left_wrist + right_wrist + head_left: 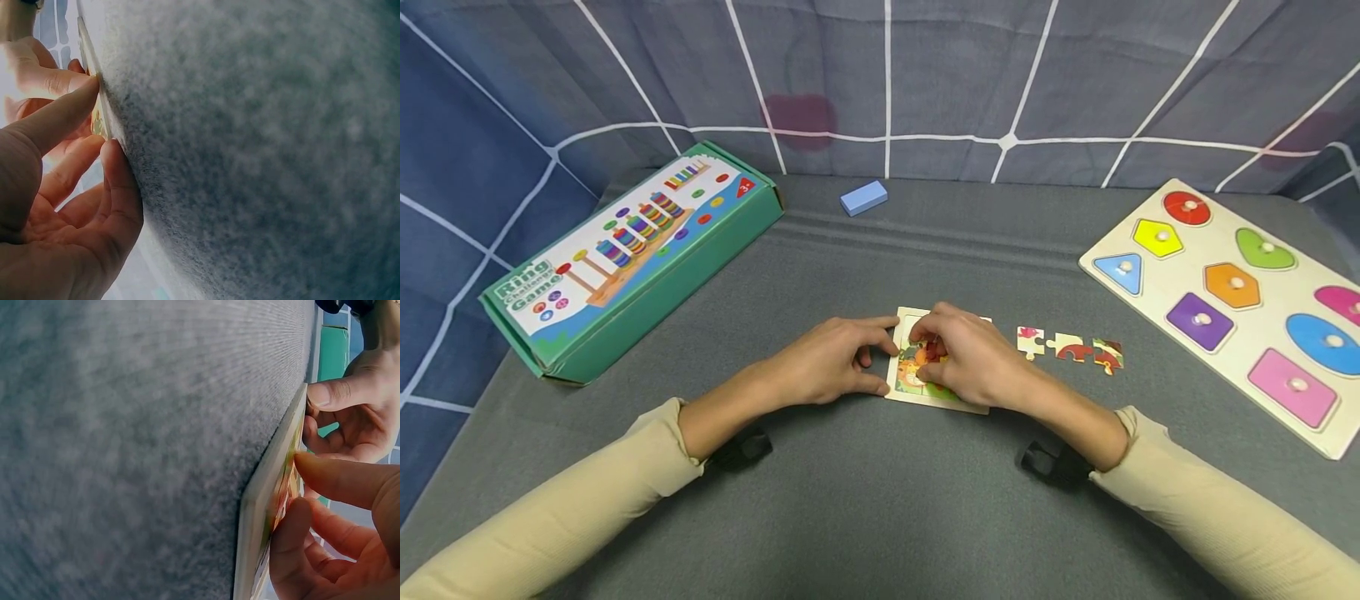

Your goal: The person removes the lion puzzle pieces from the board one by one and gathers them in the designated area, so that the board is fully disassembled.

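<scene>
The puzzle (912, 375) lies well in from the surface's (880, 500) far edge. Keep the left hand (827, 364), ungripping, braced against its side; the right (976, 360) touches inside, pinch unclear: press evenly.

and over on my left, the green game box (632, 262) lies slantwise, "ring challenge game" printed across its lid! beyond my reach, here's a small blue block (863, 198), sitting near the foot of the dark cloth (955, 67) with its white grid lines. out to my right, a pale board (1262, 333) lies at an angle, its knobbed shapes showing a green heart (1266, 249), a red circle (1187, 208), a purple square (1200, 321)!
</scene>
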### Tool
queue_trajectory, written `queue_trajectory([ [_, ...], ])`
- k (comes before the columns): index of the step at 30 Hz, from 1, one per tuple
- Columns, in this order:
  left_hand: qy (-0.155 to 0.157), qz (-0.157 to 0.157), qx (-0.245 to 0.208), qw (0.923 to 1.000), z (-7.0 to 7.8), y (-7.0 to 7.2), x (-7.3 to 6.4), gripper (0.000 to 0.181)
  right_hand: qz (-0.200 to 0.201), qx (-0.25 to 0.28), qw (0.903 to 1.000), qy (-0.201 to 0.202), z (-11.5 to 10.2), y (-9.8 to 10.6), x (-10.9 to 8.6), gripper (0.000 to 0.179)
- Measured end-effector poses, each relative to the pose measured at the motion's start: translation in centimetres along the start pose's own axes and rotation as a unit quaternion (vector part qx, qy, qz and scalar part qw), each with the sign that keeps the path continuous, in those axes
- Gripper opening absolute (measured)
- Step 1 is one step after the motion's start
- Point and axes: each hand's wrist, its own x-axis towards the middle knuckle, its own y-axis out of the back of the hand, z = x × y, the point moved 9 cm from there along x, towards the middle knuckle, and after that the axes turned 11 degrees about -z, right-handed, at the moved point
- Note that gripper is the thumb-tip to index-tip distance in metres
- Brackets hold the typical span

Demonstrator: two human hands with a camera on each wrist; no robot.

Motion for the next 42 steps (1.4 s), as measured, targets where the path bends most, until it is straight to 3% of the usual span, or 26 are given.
queue_trajectory([
  [11, -0.004, 0.002, 0.004, 1.0000, 0.01, 0.01, 0.01, 0.033, 0.004, -0.014, 0.9998, 0.010, -0.17, 0.08, -0.15, 0.047],
  [25, -0.002, 0.000, 0.004, 1.0000, -0.08, -0.07, 0.04, 0.034, -0.002, -0.025, 0.9991, 0.033, -0.47, 0.11, -0.01, 0.035],
  [42, 0.004, -0.001, 0.007, 1.0000, -0.21, -0.17, 0.14, 0.034, -0.012, 0.002, 0.9996, 0.025, 0.07, 0.61, -0.58, 0.040],
])
